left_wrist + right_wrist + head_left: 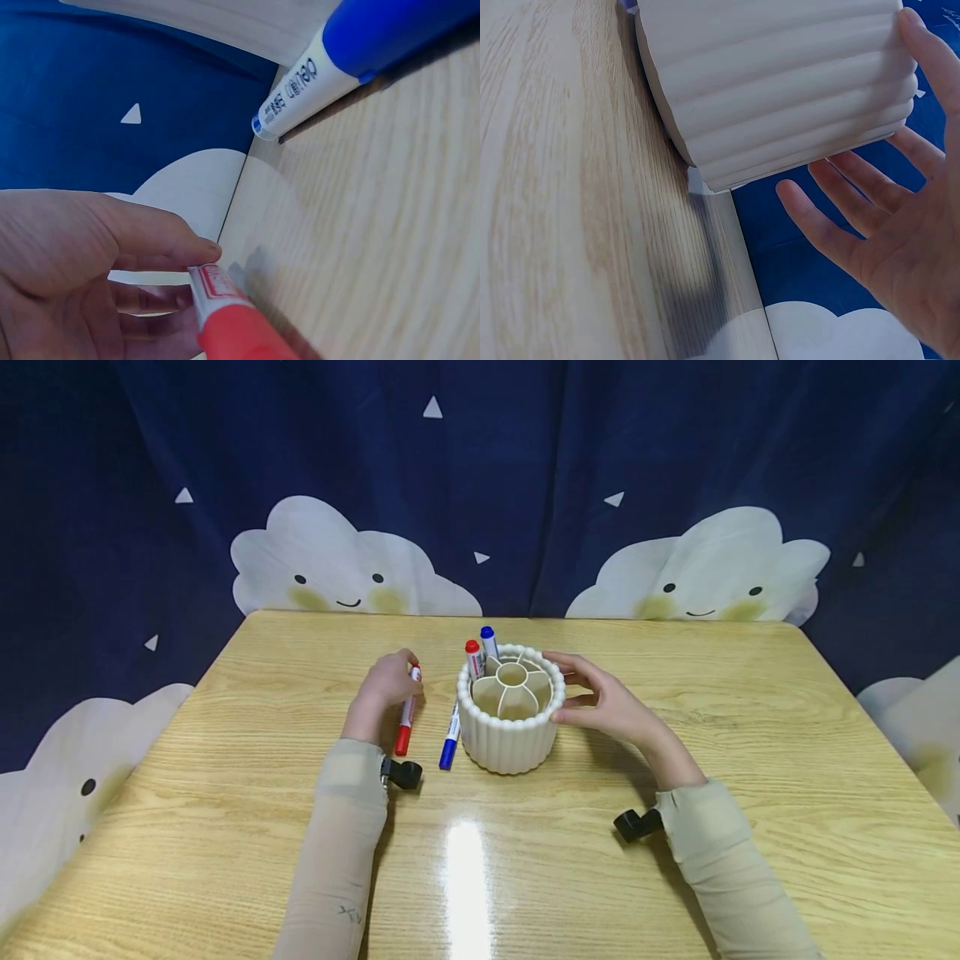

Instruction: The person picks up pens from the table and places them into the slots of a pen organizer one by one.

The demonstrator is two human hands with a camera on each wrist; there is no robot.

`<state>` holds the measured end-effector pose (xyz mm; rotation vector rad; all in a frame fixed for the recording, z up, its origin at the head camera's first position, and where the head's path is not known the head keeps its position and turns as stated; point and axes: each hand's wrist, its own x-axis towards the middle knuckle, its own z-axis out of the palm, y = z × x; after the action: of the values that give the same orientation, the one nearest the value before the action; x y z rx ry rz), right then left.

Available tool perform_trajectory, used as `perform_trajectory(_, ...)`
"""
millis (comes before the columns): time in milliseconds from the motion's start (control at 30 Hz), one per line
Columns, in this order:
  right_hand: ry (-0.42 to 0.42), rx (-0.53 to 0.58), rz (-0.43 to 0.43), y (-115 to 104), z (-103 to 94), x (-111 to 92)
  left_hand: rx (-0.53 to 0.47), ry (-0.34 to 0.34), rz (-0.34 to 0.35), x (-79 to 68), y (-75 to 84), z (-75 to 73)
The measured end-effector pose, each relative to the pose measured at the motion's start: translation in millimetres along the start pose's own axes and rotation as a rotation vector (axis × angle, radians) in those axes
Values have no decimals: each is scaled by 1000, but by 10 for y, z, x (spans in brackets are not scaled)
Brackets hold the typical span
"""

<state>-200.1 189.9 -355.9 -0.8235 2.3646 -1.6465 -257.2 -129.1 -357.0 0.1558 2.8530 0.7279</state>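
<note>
A cream, ribbed pen holder with a beaded rim and several compartments stands upright on the table. My right hand holds its right side, with the thumb at the near rim and a finger at the far rim; its other fingers are spread. My left hand pinches the far end of a red-capped marker, whose red cap points toward me. Between that marker and the holder lies a blue-capped marker. A second red marker and a second blue marker stand in the holder's far-left part.
The wooden table runs up to a dark blue curtain printed with clouds. A black wrist camera sits at the left cuff and another camera at the right cuff.
</note>
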Motion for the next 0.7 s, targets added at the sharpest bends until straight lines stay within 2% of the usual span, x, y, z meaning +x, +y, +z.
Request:
perform_trajectory(167,5,-6,12,-3,0,4,-37,34,-15,-9,-4,-37)
perform_trajectory(400,8,-3,11,-7,7,1,-69,123,27,-44,6,-115)
perform_trajectory(700,12,-4,11,-10,8,0,-129,192,22,-81,24,-203)
